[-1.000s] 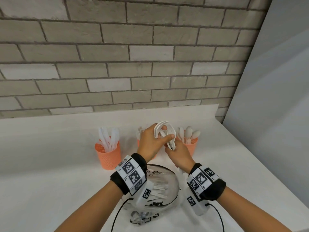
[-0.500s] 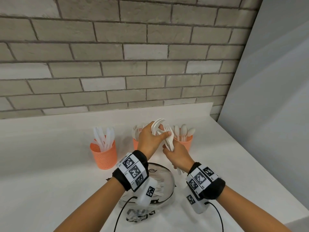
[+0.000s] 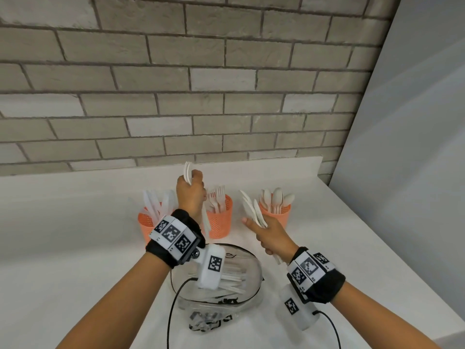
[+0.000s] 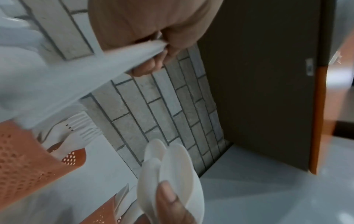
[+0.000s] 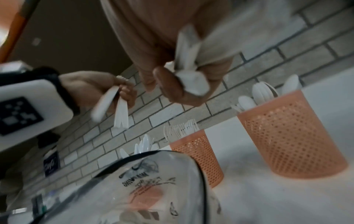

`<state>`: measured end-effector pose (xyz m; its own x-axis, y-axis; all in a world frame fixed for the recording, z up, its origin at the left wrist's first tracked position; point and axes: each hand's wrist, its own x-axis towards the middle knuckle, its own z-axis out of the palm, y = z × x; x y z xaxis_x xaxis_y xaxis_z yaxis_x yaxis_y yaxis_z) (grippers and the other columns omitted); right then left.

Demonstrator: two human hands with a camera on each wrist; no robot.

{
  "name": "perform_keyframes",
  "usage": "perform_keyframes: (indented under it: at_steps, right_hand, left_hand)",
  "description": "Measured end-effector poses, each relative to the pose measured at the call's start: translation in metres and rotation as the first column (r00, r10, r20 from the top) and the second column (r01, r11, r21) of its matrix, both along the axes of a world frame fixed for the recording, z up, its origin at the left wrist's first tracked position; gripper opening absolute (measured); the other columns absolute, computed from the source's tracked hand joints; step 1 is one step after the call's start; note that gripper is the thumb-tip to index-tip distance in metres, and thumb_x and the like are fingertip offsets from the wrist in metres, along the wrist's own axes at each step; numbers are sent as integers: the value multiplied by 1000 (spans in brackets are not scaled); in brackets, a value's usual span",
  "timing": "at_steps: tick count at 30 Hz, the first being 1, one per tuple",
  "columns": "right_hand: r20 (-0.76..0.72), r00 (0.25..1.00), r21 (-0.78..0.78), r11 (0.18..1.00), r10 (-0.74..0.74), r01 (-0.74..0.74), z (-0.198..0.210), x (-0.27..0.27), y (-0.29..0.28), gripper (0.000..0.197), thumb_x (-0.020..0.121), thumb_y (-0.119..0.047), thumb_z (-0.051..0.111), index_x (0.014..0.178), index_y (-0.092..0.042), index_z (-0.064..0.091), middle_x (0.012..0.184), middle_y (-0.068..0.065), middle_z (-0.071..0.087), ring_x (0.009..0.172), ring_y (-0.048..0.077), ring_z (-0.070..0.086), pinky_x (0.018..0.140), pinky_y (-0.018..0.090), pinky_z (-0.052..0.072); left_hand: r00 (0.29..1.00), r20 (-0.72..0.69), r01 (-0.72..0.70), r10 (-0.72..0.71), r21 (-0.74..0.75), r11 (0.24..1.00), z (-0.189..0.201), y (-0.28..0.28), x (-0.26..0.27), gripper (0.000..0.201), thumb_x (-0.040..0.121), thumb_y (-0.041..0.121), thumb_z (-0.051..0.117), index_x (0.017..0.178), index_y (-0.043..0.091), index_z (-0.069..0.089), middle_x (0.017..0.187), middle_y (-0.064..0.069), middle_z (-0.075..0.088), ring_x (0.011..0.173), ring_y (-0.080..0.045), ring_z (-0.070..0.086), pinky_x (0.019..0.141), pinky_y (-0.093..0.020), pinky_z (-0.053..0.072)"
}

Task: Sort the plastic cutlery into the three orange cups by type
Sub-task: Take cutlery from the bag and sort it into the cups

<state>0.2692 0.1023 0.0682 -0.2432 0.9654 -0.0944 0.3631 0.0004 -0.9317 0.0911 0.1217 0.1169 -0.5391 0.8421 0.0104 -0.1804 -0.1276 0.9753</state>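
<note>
Head view: cups beyond both hands part-filled; left hand [image 3: 190, 195] grips spoons [image 3: 187, 173], right hand [image 3: 270, 235] grips knives [image 3: 251, 209]; more cutlery in bag [image 3: 219, 280] beneath wrists.

orange cups [image 3: 218, 216]: 3 | hands [image 3: 190, 193]: 2 (each gripping cutlery) | clear bag [image 3: 249, 278]: 1

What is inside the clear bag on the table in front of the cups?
Through the clear bag, loose white cutlery handles lie jumbled inside. The left wrist camera covers part of the pile, so the types and count of the pieces cannot be told.
</note>
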Motion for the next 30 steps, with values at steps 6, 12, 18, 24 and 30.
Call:
perform_keyframes:
  at_steps: [6, 12, 18, 24, 30]
  right_hand:
    - [-309, 947, -219, 962, 92, -165, 11, 4, -1, 33, 94, -46, 41, 90, -15, 52, 45, -7, 34, 32, 4, 26, 33, 15, 27]
    - [-456, 866, -316, 871, 208, -375, 22, 3, -6, 38, 93, -48, 37, 97, -17, 58, 45, -8, 31, 31, 3, 25, 35, 16, 31]
    - [-417, 887, -240, 917, 199, -319, 20, 4, -8, 26, 95, -38, 44, 98, -15, 56, 49, -4, 43, 35, 6, 33, 36, 17, 32]
    - [-237, 962, -28, 989, 136, -147, 13, 1, -7, 14, 99, -28, 42, 99, -18, 52, 55, -2, 46, 34, 3, 28, 34, 15, 23]
    - [-156, 981, 42, 993, 113, -108, 7, 1, 1, 20, 96, -32, 47, 101, -13, 52, 52, -1, 44, 33, 4, 32, 33, 16, 26]
  left_hand:
    - [971, 57, 238, -232, -134, 962, -11, -13, -1, 15, 93, 22, 52, 87, 9, 59, 62, 1, 38, 29, 0, 34, 31, -13, 28]
    - [907, -120, 383, -403, -162, 909, -20, -18, 17, 28, 89, 34, 58, 98, 7, 62, 66, -2, 55, 33, -4, 38, 31, -14, 25]
    - [935, -298, 167, -193, -113, 980, -18, -11, 26, 20, 86, 12, 61, 69, 14, 52, 44, 5, 53, 29, -4, 44, 33, -14, 33]
    - [890, -420, 134, -176, -129, 983, -17, -7, 26, 8, 87, 8, 52, 91, 13, 58, 71, -3, 57, 52, -17, 50, 50, -25, 42]
    - [914, -273, 247, -301, -216, 945, -14, -5, 24, 20, 88, 10, 47, 88, 7, 67, 48, -2, 49, 31, -8, 40, 34, -15, 30]
